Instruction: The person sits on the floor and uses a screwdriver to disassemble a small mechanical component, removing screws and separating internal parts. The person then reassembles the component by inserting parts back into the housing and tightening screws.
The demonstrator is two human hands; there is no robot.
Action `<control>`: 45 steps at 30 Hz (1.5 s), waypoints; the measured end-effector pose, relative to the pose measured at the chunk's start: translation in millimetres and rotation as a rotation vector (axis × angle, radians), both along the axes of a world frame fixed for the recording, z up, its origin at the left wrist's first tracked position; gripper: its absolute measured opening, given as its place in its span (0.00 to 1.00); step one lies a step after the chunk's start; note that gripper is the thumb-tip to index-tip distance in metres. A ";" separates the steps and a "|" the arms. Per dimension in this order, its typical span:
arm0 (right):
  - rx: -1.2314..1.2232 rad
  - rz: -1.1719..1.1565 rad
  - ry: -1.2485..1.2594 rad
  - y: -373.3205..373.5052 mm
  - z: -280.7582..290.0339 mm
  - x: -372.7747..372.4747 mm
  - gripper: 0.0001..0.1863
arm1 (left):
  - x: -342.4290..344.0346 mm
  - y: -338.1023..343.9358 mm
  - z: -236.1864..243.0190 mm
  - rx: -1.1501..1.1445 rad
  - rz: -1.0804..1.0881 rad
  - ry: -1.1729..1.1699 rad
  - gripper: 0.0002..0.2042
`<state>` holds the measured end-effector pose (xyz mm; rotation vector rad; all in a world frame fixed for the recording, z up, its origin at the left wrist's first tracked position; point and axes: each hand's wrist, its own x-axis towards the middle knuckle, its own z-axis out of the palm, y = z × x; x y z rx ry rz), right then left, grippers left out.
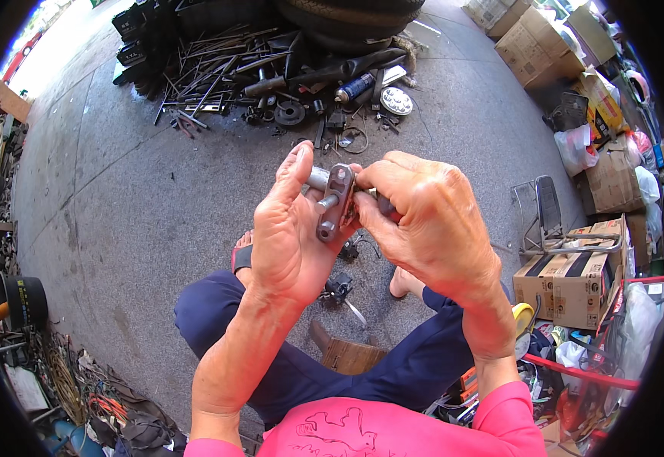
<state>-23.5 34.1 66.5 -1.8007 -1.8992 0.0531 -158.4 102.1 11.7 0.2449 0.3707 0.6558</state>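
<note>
My left hand (pixel 286 236) cups the little metal link (pixel 336 202) up in front of me, fingers half curled, while my right hand (pixel 423 221) pinches its side tight, so I should turn slowly.

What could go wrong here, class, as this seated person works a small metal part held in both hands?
The grey metal bracket is pinched only by fingertips of the left hand and right hand; it might slip. Dropped, it would fall towards the bare sandalled foot, or a piece could get lost among small parts below.
</note>
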 end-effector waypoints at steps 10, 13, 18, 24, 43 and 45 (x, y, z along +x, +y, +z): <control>-0.007 -0.033 -0.024 -0.6 2.4 -1.1 0.05 | 1.0 -1.3 0.6 -0.023 -0.013 -0.003 0.17; -0.033 -0.053 -0.018 -0.1 1.8 -0.9 0.06 | 1.7 -0.1 -2.6 -0.039 -0.042 -0.056 0.17; -0.083 -0.036 0.078 -2.3 3.9 2.7 0.06 | -1.1 1.5 -5.2 -0.013 -0.042 -0.047 0.17; -0.045 -0.021 -0.040 -2.3 -0.4 -0.6 0.05 | 0.3 0.3 -1.2 -0.028 -0.016 -0.021 0.19; 0.035 -0.009 -0.016 3.2 6.4 -19.3 0.03 | -11.2 -6.0 14.6 -0.019 0.173 0.135 0.13; 0.073 -0.007 -0.019 4.1 12.3 -35.3 0.04 | -14.3 -5.5 8.6 -0.021 0.169 0.130 0.10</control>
